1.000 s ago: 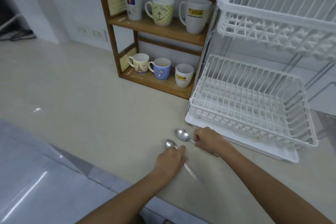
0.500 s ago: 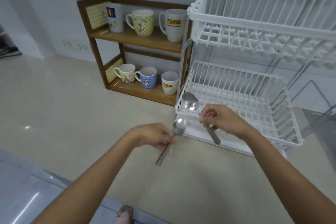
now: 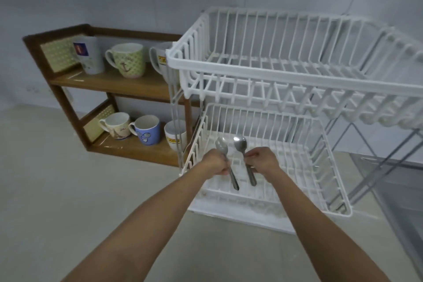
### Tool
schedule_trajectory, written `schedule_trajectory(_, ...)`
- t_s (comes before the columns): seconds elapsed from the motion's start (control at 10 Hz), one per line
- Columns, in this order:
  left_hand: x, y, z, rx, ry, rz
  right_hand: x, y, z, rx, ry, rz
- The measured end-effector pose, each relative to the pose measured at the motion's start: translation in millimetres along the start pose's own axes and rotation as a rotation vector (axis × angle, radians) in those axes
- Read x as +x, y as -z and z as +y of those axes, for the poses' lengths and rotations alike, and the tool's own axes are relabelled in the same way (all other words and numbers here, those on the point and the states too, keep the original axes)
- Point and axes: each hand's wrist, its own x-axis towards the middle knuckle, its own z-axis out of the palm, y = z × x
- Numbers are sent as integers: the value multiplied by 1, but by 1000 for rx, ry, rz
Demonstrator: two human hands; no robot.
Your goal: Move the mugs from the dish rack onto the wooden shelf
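Note:
The wooden shelf [image 3: 119, 86] stands at the left with several mugs on it. Its upper board carries a tall white mug [image 3: 89, 55], a green patterned mug [image 3: 128, 60] and a white logo mug [image 3: 161, 62] partly hidden by the rack. Its lower board carries a cream mug [image 3: 116, 125], a blue mug [image 3: 147, 129] and a small white logo mug [image 3: 175, 135]. The white two-tier dish rack [image 3: 283, 73] holds no mugs. My left hand [image 3: 216, 162] grips a metal spoon [image 3: 225, 159] and my right hand [image 3: 261, 160] grips a second spoon [image 3: 243, 155], both over the lower basket [image 3: 325, 167].
A white drip tray [image 3: 240, 217] lies under the rack. Beige countertop [image 3: 68, 201] spreads at the left and front. A wall socket [image 3: 32, 89] sits behind the shelf. A grey surface [image 3: 398, 190] lies at the right behind the rack's metal legs.
Both hands picked the spoons up from the counter and carried them up and forward over the lower basket. The view moved closer to the rack.

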Motion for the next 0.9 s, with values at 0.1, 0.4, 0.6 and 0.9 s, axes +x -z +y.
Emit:
schedule_trajectory(0.1,17,-10,-6,22,23,59,9,-7,7,-59,-9,1)
schedule_trajectory(0.4,31,-11,-9,147,66,144,15,-11,21,-360,38,61)
schedule_trajectory(0.6,21,-2,-9,297,-27,153,-2,-1,10,-409,54,37)
schedule_trajectory(0.9,-39,18,-22,550,-594,337,-68,-17,-7,-403,245,214)
